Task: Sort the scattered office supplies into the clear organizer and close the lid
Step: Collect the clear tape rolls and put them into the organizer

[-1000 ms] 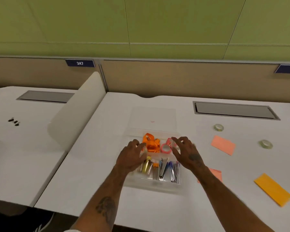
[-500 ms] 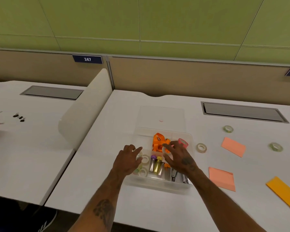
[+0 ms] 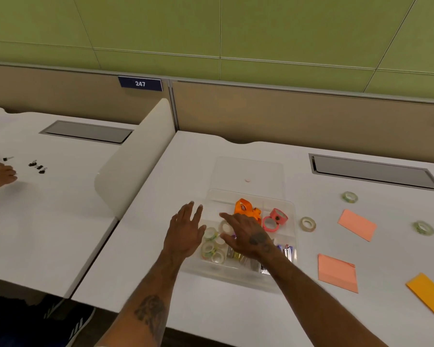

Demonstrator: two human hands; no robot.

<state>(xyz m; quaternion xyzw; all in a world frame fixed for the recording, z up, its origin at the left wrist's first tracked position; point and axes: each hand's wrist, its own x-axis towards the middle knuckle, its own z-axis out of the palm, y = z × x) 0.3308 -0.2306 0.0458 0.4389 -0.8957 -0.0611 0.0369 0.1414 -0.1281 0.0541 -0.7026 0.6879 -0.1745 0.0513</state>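
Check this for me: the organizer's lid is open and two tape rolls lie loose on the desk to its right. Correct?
Not quite. The head view shows three tape rolls loose on the desk to the right of the organizer, not two. The lid is open, as you said.

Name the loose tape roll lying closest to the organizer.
The pale roll just right of the organizer; the two greenish rolls lie farther right.

Pink tape roll [image 3: 280,216] from right hand [image 3: 248,237] into organizer [image 3: 232,277].
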